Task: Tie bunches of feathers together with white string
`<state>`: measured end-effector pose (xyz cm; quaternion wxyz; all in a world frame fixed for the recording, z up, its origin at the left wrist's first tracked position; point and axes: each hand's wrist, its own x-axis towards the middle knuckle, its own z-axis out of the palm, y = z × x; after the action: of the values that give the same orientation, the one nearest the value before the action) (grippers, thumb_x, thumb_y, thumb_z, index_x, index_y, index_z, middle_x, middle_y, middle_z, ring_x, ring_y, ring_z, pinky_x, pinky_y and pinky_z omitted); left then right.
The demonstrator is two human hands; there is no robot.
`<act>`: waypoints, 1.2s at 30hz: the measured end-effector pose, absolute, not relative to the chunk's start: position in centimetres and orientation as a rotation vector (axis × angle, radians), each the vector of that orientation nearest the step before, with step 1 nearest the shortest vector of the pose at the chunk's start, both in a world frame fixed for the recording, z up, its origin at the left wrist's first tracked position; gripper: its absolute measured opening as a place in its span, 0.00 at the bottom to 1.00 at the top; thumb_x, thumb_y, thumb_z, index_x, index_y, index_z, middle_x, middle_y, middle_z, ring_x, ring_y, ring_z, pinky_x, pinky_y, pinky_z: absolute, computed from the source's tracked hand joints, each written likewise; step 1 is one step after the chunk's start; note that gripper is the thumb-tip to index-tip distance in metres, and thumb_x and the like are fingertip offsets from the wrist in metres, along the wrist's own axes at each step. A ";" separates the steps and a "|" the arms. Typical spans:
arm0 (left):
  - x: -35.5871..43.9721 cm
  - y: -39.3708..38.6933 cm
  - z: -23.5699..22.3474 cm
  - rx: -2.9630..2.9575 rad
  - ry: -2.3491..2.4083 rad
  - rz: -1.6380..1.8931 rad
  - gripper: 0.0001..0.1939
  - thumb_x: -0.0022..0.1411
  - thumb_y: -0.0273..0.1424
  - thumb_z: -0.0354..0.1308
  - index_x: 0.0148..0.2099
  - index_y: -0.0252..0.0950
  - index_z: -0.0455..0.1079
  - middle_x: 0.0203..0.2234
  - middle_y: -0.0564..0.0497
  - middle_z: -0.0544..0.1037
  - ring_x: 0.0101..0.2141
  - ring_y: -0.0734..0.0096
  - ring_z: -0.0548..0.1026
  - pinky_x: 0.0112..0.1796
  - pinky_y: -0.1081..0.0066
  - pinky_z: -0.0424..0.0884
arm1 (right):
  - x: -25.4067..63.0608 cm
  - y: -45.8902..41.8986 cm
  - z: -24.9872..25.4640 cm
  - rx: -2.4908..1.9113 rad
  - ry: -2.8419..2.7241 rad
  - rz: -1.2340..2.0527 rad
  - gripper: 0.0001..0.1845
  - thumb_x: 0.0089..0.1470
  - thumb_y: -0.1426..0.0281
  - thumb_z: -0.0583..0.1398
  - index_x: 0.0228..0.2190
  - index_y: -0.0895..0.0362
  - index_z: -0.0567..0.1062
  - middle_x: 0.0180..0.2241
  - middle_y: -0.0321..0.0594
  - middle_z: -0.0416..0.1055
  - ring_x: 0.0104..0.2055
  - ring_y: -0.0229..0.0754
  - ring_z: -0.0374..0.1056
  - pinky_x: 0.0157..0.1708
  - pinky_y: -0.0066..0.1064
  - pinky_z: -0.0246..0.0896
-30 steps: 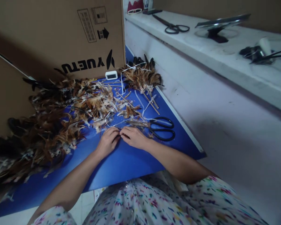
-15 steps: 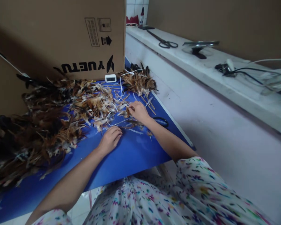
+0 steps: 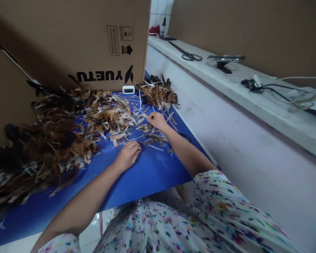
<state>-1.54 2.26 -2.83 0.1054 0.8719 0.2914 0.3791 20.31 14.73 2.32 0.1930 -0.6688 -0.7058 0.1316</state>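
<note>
My left hand [image 3: 128, 154] rests low over the blue tabletop [image 3: 147, 179] with its fingers curled together. A thin brownish strand or stem runs close to its fingertips, but what lies inside the fingers is hidden. Farther forward and right, my right hand [image 3: 157, 120] has thumb and fingers pinched; anything between them is too small to name. Just left of it lies a loose pile of brown and white feathers [image 3: 113, 117]. Black-handled scissors [image 3: 184, 137] lie partly behind my right forearm, with a few dark feathers [image 3: 158, 138] near them.
A large feather heap [image 3: 60, 144] covers the table's left side. Behind stand a cardboard box [image 3: 68, 42] and a small white digital display [image 3: 128, 90]. A feather bundle [image 3: 159, 95] and thin sticks [image 3: 171, 119] lie at right, beside a ledge [image 3: 213, 80] holding large scissors [image 3: 186, 54].
My right hand has drawn slightly back from the feather pile, and the brown feather at its fingertips no longer shows there. My left hand stays nearly in place. The whole view has shifted a little.
</note>
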 end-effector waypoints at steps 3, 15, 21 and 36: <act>-1.6 2.2 -2.9 2.533 0.853 1.157 0.06 0.67 0.25 0.52 0.40 0.36 0.71 0.36 0.45 0.78 0.41 0.66 0.76 0.46 0.62 0.75 | 20.9 14.2 2.9 -1.756 -1.893 0.450 0.11 0.58 0.68 0.56 0.36 0.60 0.77 0.34 0.42 0.78 0.35 0.38 0.73 0.39 0.28 0.65; -2.0 2.2 -2.4 2.098 1.265 1.373 0.15 0.67 0.35 0.56 0.54 0.37 0.68 0.47 0.42 0.76 0.38 0.69 0.79 0.37 0.67 0.77 | 19.7 6.4 3.6 -1.115 -2.029 1.086 0.05 0.54 0.72 0.61 0.34 0.58 0.77 0.29 0.36 0.76 0.30 0.35 0.70 0.34 0.28 0.64; -1.9 2.1 -2.6 2.319 1.168 1.259 0.09 0.69 0.32 0.53 0.41 0.36 0.74 0.31 0.49 0.79 0.32 0.70 0.78 0.35 0.71 0.73 | 18.7 4.8 3.4 -1.003 -2.289 0.874 0.08 0.56 0.78 0.59 0.36 0.58 0.79 0.34 0.38 0.78 0.36 0.36 0.71 0.39 0.27 0.61; -2.3 2.3 -2.0 1.925 1.333 1.134 0.10 0.65 0.36 0.54 0.36 0.37 0.73 0.20 0.55 0.76 0.20 0.74 0.73 0.27 0.74 0.68 | 23.5 6.7 2.3 -1.245 -2.025 0.449 0.07 0.58 0.72 0.59 0.37 0.58 0.77 0.39 0.42 0.77 0.39 0.41 0.72 0.43 0.33 0.64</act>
<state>-2.32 2.34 -1.99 0.2667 0.7131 0.4939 0.4200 23.46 6.73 2.27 0.3534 -0.4815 -0.7830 0.1736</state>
